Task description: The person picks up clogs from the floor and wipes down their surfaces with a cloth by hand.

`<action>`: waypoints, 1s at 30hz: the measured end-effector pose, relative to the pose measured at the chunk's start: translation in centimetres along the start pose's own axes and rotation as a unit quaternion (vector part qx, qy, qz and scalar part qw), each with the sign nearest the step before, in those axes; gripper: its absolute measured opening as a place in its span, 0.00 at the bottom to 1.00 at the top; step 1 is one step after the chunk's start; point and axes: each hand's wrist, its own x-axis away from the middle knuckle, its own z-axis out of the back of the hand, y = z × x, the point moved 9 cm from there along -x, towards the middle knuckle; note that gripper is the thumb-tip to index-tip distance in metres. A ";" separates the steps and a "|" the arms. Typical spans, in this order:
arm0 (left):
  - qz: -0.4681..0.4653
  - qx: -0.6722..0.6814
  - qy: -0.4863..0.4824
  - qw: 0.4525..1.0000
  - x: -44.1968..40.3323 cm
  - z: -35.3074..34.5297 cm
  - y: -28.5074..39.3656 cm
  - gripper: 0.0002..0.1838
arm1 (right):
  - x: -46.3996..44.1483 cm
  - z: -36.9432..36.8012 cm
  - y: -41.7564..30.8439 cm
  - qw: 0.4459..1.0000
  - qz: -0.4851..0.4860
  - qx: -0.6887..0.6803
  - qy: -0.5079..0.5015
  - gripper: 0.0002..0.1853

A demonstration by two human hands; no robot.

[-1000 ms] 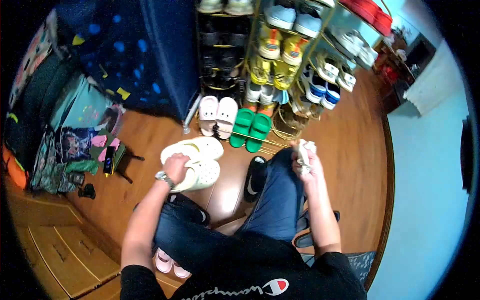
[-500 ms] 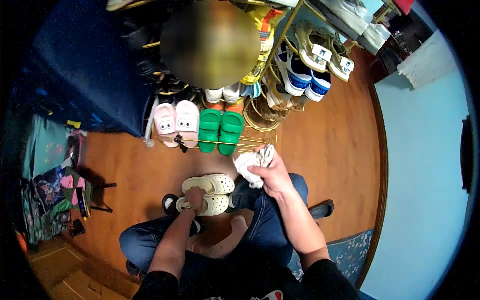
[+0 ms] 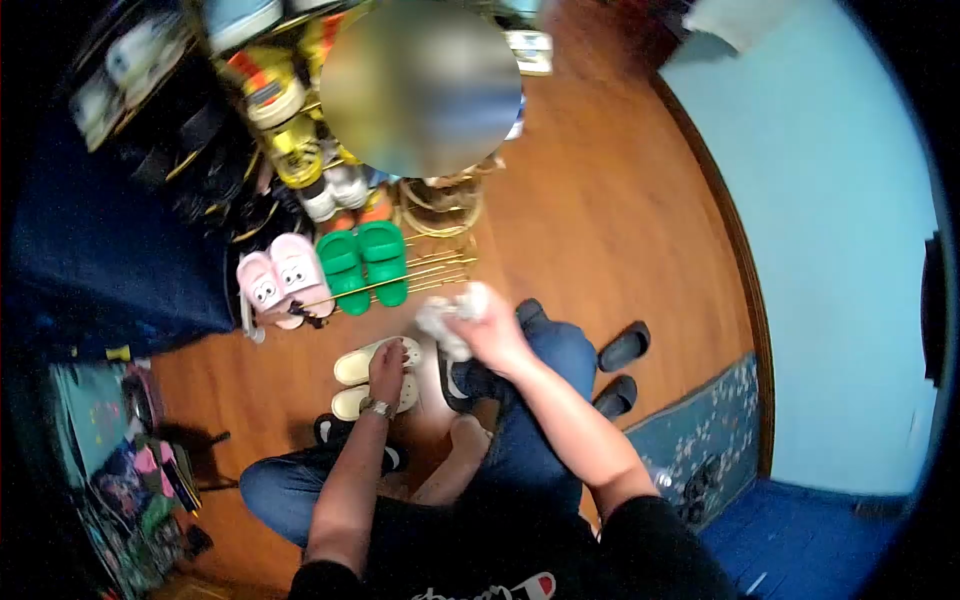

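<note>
My left hand (image 3: 388, 370) is on the pair of cream clogs (image 3: 352, 368) on the floor between my knees, its fingers bent over them; their exact hold is hidden. My right hand (image 3: 492, 328) grips a crumpled white cloth (image 3: 446, 320), held above the floor just right of the clogs. Beyond them, green slippers (image 3: 343, 272) and pink slippers with cartoon eyes (image 3: 292, 272) stand side by side at the foot of the shoe rack.
A gold wire rack (image 3: 440, 262) holds several shoes. Dark shoes (image 3: 624, 346) lie right of my knee, near a patterned mat (image 3: 700, 430). A dark blue curtain (image 3: 110, 260) hangs left; a low stand with fabric (image 3: 150, 460) is below it.
The view has swung to the right. The clogs have come down and nearer my legs, with my left hand still at them. My right hand has brought the cloth closer to the clogs.
</note>
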 end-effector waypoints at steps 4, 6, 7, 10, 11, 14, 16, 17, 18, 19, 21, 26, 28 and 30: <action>-0.032 0.216 -0.130 0.967 10.4 -7.8 9.2 0.30 | 2.5 -5.1 1.8 0.993 0.116 0.018 -0.033 0.14; -0.054 0.102 -0.034 0.993 12.2 -5.1 8.0 0.23 | 5.0 -7.6 5.3 0.991 0.129 0.025 -0.007 0.16; -0.052 0.069 0.009 0.996 12.8 -3.4 7.4 0.20 | 6.0 -8.4 6.6 0.995 0.087 0.054 -0.015 0.18; -0.065 -0.003 0.039 0.997 13.7 2.2 4.9 0.18 | 9.7 -8.4 8.2 0.999 -0.026 0.032 -0.013 0.23; -0.093 -0.046 0.047 0.993 13.8 4.1 4.2 0.17 | 10.7 -7.6 7.8 0.994 0.031 0.096 0.031 0.23; -0.224 -0.270 0.109 0.930 13.9 9.7 3.8 0.18 | 12.6 -6.8 6.8 0.956 0.136 0.213 0.146 0.16; -0.200 -0.027 0.137 0.970 13.8 10.1 3.1 0.17 | 11.4 -7.7 7.3 0.989 0.056 0.124 0.056 0.13; -0.147 -0.034 0.151 0.977 13.8 10.2 2.3 0.17 | 11.1 -8.4 7.7 0.997 0.014 0.080 0.007 0.12; -0.093 -0.042 0.163 0.981 14.7 10.0 2.6 0.17 | 10.8 -9.1 8.1 0.998 0.031 0.044 -0.021 0.10; -0.040 -0.050 0.174 0.983 15.4 9.8 2.8 0.18 | 10.7 -9.1 8.5 0.999 0.033 0.028 -0.009 0.10; -0.064 -0.062 0.186 0.978 15.1 10.4 2.8 0.19 | 10.8 -9.0 9.4 0.999 0.038 -0.004 0.022 0.11; -0.121 -0.085 0.245 0.958 12.6 15.3 0.2 0.23 | 10.4 -9.5 9.0 0.996 -0.074 0.001 0.040 0.16; -0.115 -0.124 0.223 0.960 12.0 15.8 0.3 0.25 | 11.4 -9.3 7.0 0.998 -0.049 0.026 0.027 0.20; -0.070 -0.095 0.194 0.974 12.8 14.1 0.7 0.24 | 12.5 -9.7 4.7 0.983 0.061 0.117 0.127 0.21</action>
